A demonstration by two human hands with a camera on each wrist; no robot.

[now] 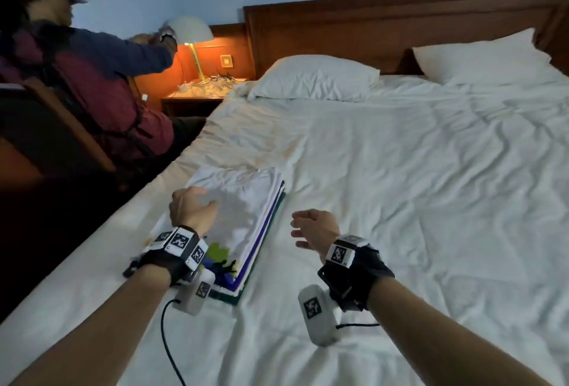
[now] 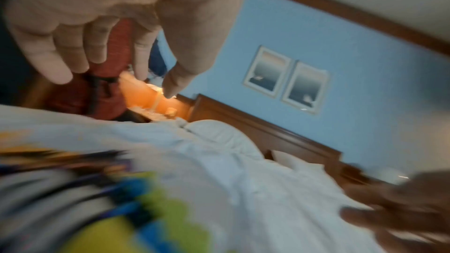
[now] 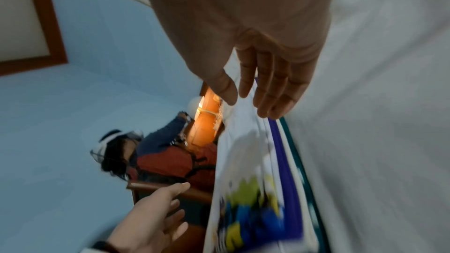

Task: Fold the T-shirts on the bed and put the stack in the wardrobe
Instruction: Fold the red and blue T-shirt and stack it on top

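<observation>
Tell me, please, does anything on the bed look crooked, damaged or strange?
Nothing serious. The stack of folded T-shirts lies near the left edge of the bed; its layers sit slightly stepped on the right side, showing purple and green edges. Both hands are empty: the left hand is over the stack, the right hand beside it.

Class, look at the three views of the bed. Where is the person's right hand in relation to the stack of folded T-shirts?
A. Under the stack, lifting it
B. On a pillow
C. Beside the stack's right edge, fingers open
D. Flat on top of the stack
C: the right hand is beside the right edge of the stack of folded T-shirts, fingers open and holding nothing; the right wrist view shows the same.
</observation>
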